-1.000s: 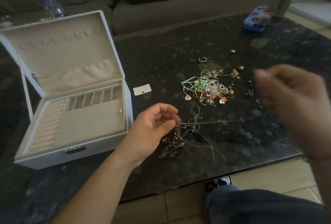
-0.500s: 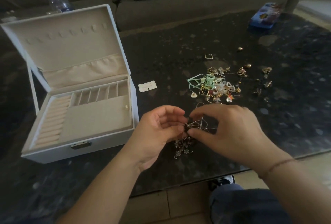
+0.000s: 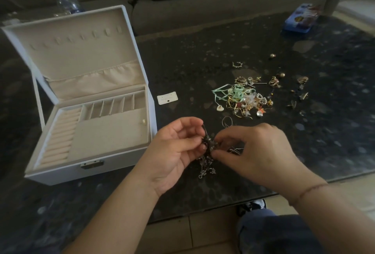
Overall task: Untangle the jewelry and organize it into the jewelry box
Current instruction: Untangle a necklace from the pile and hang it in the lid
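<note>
Both hands pinched one dark tangle (image 3: 208, 148) of chains above the table (image 3: 203, 50), the left hand (image 3: 178, 148) gripping its upper end while the right hand (image 3: 253, 152) nipped strands at its side. Its long axis ran up and down, loose ends trailing toward the person. The open box (image 3: 91, 128) lay well off to the left, nearer the left hand; the main pile (image 3: 243, 99) sat just beyond the right, apart from the tangle.

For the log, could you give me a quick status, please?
Left hand and right hand both pinching the dark chain tangle. Jewelry box open. Nothing in the way.
</note>
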Available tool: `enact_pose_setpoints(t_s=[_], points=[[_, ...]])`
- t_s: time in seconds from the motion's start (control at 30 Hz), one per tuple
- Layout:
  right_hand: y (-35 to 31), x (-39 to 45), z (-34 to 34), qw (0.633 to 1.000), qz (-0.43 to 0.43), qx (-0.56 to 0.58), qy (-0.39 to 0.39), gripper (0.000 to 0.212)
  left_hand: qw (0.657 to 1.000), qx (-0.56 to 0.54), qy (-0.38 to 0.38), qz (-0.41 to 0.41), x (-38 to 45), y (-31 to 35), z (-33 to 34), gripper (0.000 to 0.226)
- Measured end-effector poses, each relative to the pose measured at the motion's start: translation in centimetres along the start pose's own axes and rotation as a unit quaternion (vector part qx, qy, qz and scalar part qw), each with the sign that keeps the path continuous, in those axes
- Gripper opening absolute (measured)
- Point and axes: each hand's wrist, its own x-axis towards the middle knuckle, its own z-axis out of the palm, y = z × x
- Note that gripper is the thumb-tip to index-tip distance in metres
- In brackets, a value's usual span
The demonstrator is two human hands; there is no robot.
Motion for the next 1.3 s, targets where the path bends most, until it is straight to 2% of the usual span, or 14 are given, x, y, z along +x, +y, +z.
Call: enact_pose_setpoints(t_s=[0.1,0.27,0.33,0.43,0.5,0.57,0.63,0.7,0.87,0.97,1.1,1.2,1.23,1.3], points=[[0.0,0.1,0.4,1.0,0.008,-0.01,-0.012,0.04,1.0,-0.026,-0.014,-0.006,0.0,-0.1,-0.2,0.039],[0.3,0.4,-0.3,0.982,0.039,-0.13,-0.131,0.053,0.997,-0.071,-0.009,-0.005,0.2,-0.3,-0.8,0.043],[0.7,0.5,-0.7,0.975,0.053,-0.17,-0.133,0.062,0.999,-0.037,0.014,0.018,0.2,-0.3,-0.9,0.047],[0.8,0.7,-2.2,0.962,0.062,-0.24,-0.116,0.068,0.987,0.112,0.082,0.077,0.1,-0.4,-1.0,0.059],[0.9,0.7,-3.6,0.949,0.065,-0.29,-0.109,0.073,0.946,0.268,0.124,0.133,0.0,-0.6,-1.1,0.06],[0.9,0.6,-5.2,0.933,0.073,-0.332,-0.121,0.072,0.88,0.413,0.132,0.196,-0.3,-0.8,-1.1,0.056],[1.1,0.7,-6.5,0.918,0.076,-0.361,-0.146,0.065,0.821,0.497,0.124,0.253,-0.6,-0.9,-1.0,0.054],[1.5,0.9,-7.7,0.911,0.065,-0.372,-0.165,0.058,0.79,0.533,0.122,0.277,-0.8,-1.0,-1.0,0.056],[3.5,1.5,-9.3,0.916,0.035,-0.361,-0.173,0.068,0.731,0.62,0.098,0.267,-0.6,-1.5,-1.4,0.049],[2.9,1.8,-10.0,0.859,0.009,-0.447,-0.251,0.1,0.677,0.691,0.057,0.245,-0.9,-2.0,-1.4,0.044],[2.9,1.7,-10.2,0.814,-0.067,-0.494,-0.298,0.069,0.632,0.746,0.064,0.201,-1.0,-2.2,-1.3,0.042],[2.9,2.1,-11.2,0.872,-0.046,-0.445,-0.199,0.051,0.63,0.733,0.033,0.253,-1.0,-2.8,-1.0,0.038],[2.6,2.0,-11.5,0.912,-0.009,-0.384,-0.145,0.048,0.645,0.716,0.013,0.266,-1.1,-3.0,-0.7,0.036],[1.4,1.9,-12.4,0.986,0.05,-0.13,-0.09,0.04,0.682,0.679,-0.015,0.271,-1.2,-3.1,-0.3,0.036]])
